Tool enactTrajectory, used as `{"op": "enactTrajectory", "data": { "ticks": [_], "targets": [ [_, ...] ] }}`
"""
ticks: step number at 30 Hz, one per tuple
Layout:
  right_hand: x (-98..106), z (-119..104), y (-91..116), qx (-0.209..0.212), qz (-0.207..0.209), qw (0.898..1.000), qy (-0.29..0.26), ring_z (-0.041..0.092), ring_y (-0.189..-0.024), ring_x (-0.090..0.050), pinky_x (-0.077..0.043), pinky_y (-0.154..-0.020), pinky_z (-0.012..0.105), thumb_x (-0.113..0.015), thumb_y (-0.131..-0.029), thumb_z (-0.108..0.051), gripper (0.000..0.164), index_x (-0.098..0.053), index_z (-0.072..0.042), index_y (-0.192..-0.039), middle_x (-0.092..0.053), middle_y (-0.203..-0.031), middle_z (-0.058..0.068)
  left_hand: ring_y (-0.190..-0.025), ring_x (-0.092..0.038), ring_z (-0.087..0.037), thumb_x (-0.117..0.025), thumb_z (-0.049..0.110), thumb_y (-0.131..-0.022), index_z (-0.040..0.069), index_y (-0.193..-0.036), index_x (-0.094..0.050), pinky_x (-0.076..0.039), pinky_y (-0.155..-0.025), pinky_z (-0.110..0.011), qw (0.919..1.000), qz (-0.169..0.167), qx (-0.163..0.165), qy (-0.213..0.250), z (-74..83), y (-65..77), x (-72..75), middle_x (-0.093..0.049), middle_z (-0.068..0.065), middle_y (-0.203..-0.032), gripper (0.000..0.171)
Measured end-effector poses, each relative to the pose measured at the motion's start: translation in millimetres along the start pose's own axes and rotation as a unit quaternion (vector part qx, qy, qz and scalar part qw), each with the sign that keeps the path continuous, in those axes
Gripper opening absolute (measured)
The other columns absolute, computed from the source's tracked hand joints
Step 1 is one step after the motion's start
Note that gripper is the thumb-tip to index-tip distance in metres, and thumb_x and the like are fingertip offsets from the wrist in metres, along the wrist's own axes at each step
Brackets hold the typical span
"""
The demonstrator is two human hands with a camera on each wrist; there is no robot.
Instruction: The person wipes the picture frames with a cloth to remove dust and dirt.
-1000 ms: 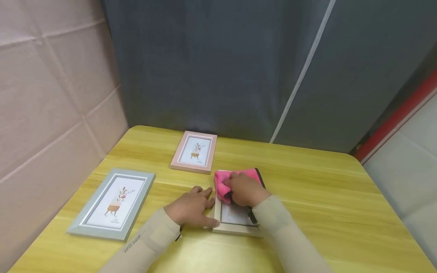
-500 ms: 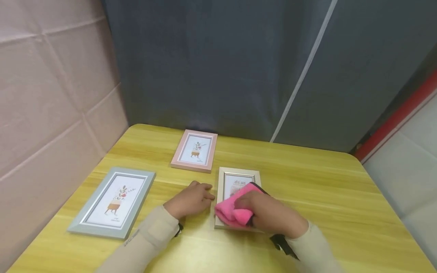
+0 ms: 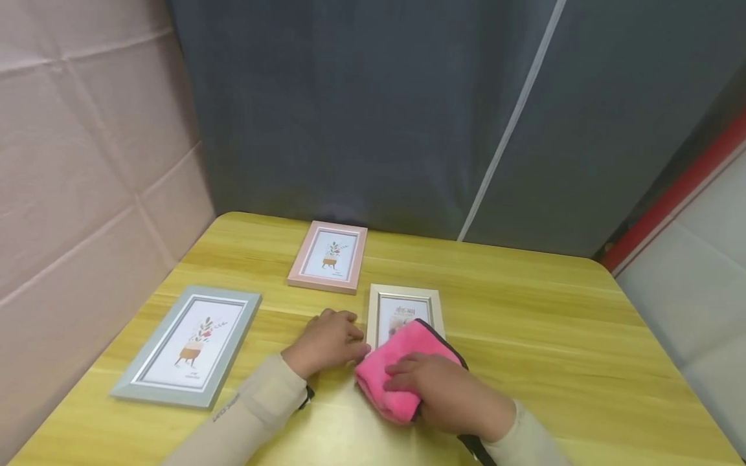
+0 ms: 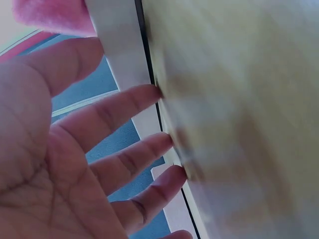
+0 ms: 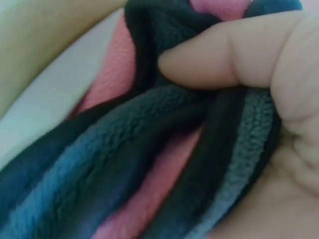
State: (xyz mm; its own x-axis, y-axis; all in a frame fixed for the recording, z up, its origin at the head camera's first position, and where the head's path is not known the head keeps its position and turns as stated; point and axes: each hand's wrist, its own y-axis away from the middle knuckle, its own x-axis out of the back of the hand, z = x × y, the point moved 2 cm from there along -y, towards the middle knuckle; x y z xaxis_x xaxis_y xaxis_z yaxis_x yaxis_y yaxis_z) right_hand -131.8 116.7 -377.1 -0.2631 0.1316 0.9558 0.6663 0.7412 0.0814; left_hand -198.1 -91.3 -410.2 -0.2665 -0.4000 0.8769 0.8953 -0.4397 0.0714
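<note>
A cream picture frame point(image 3: 374, 314) lies flat on the wooden table, its printed picture partly covered. Over its near end is a folded pink cloth point(image 3: 410, 343) with dark edging. My right hand point(image 3: 451, 391) holds this cloth from above, and in the right wrist view the thumb point(image 5: 209, 57) pinches its dark-edged folds. Just left of the frame, my left hand point(image 3: 326, 343) rests on the table with its thumb at the frame's side. In the left wrist view its fingers point(image 4: 114, 114) are spread and lightly bent, holding nothing.
A pink picture frame point(image 3: 300, 275) lies behind my left hand, toward the back edge. At the left is a larger grey-blue picture frame point(image 3: 233, 356). A dark curtain point(image 3: 350, 110) hangs behind the table point(image 3: 553, 336), and a pale wall covering point(image 3: 87, 181) stands left.
My right hand has drawn the cloth from the frame's far end to its near end and partly past it, uncovering the upper picture. The left hand stays beside the frame.
</note>
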Motion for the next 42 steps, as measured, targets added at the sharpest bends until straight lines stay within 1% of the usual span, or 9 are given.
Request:
{"op": "enactTrajectory", "data": {
  "ticks": [4, 9, 14, 20, 26, 31, 33, 38, 42],
  "targets": [
    [7.6, 11.1, 6.1, -0.034, 0.000, 0.998, -0.058, 0.008, -0.087, -0.063, -0.053, -0.082, 0.029, -0.067, -0.074, 0.008, 0.033, -0.075, -0.021, -0.088, -0.067, -0.087, -0.014, -0.120, -0.050, -0.040, -0.069, 0.037, -0.092, 0.016, -0.103, -0.080, -0.039, -0.098, -0.061, 0.9999, 0.004, -0.013, 0.005, 0.4, 1.2, 1.0, -0.058, -0.015, -0.137, 0.026],
    [17.6, 21.1, 14.6, -0.064, 0.001, 0.995, -0.077, 0.002, -0.053, -0.038, -0.039, -0.053, 0.021, -0.067, -0.069, 0.006, 0.034, -0.053, -0.025, -0.062, -0.038, -0.056, -0.014, -0.120, -0.050, -0.040, -0.070, 0.035, -0.092, 0.015, -0.102, -0.080, -0.040, -0.097, -0.059, 0.9998, 0.006, -0.019, 0.007, 1.1, 1.9, 1.7, -0.058, -0.016, -0.137, 0.025],
    [19.8, 14.0, 13.6, -0.028, 0.026, 0.998, -0.051, 0.002, -0.059, -0.043, -0.043, -0.059, 0.021, -0.068, -0.073, 0.003, 0.031, -0.055, -0.024, -0.065, -0.045, -0.061, -0.015, -0.119, -0.051, -0.040, -0.070, 0.034, -0.091, 0.013, -0.100, -0.080, -0.042, -0.097, -0.055, 0.9995, 0.006, -0.027, 0.017, 0.0, 1.4, 1.5, -0.058, -0.019, -0.135, 0.025],
    [6.0, -5.3, 1.5, 0.075, 0.066, 0.995, 0.019, 0.013, -0.113, -0.061, -0.047, -0.100, 0.034, -0.066, -0.079, 0.005, 0.035, -0.076, -0.017, -0.105, -0.070, -0.113, -0.007, -0.119, -0.051, -0.038, -0.071, 0.034, -0.090, 0.013, -0.100, -0.080, -0.044, -0.096, -0.051, 0.9996, 0.004, -0.021, 0.017, -0.7, 0.6, 0.6, -0.059, -0.018, -0.134, 0.025],
    [-7.1, -7.8, -4.8, 0.062, 0.030, 0.997, 0.018, 0.019, -0.131, -0.051, -0.040, -0.109, 0.039, -0.068, -0.084, 0.000, 0.044, -0.070, -0.020, -0.123, -0.060, -0.137, -0.005, -0.120, -0.051, -0.038, -0.071, 0.032, -0.091, 0.012, -0.100, -0.080, -0.045, -0.096, -0.052, 0.9998, 0.006, -0.020, 0.007, 1.1, 0.1, 1.4, -0.060, -0.018, -0.132, 0.024],
    [-1.9, -2.8, -1.7, 0.016, 0.007, 1.000, -0.020, 0.018, -0.127, -0.055, -0.042, -0.107, 0.038, -0.070, -0.082, -0.001, 0.041, -0.072, -0.019, -0.119, -0.063, -0.131, -0.006, -0.119, -0.051, -0.041, -0.069, 0.030, -0.092, 0.016, -0.080, -0.079, -0.045, -0.094, -0.053, 0.9992, 0.006, -0.040, 0.001, 2.5, 0.7, 1.9, -0.062, -0.019, -0.130, 0.021],
    [2.7, 1.7, 1.7, -0.002, 0.010, 0.999, -0.041, 0.014, -0.112, -0.062, -0.048, -0.099, 0.034, -0.071, -0.077, 0.002, 0.037, -0.075, -0.019, -0.107, -0.069, -0.116, -0.008, -0.118, -0.051, -0.041, -0.069, 0.031, -0.092, 0.017, -0.078, -0.078, -0.045, -0.094, -0.053, 0.9989, 0.007, -0.046, 0.004, 2.4, 1.1, 1.5, -0.061, -0.020, -0.130, 0.022],
    [13.2, 13.9, 10.4, -0.044, 0.011, 0.997, -0.061, 0.003, -0.065, -0.050, -0.047, -0.066, 0.022, -0.071, -0.068, 0.005, 0.033, -0.061, -0.027, -0.072, -0.053, -0.070, -0.016, -0.117, -0.051, -0.040, -0.070, 0.033, -0.092, 0.014, -0.094, -0.081, -0.044, -0.095, -0.055, 0.9994, 0.009, -0.032, 0.013, 0.6, 1.7, -0.3, -0.058, -0.019, -0.135, 0.023],
    [16.8, 16.4, 12.8, -0.057, 0.011, 0.997, -0.052, 0.004, -0.059, -0.043, -0.041, -0.059, 0.022, -0.070, -0.069, 0.002, 0.032, -0.055, -0.026, -0.069, -0.046, -0.063, -0.014, -0.118, -0.050, -0.039, -0.070, 0.033, -0.091, 0.013, -0.097, -0.081, -0.043, -0.095, -0.056, 0.9996, 0.008, -0.023, 0.016, -0.2, 2.1, -0.4, -0.057, -0.019, -0.136, 0.024]
  ]
}}
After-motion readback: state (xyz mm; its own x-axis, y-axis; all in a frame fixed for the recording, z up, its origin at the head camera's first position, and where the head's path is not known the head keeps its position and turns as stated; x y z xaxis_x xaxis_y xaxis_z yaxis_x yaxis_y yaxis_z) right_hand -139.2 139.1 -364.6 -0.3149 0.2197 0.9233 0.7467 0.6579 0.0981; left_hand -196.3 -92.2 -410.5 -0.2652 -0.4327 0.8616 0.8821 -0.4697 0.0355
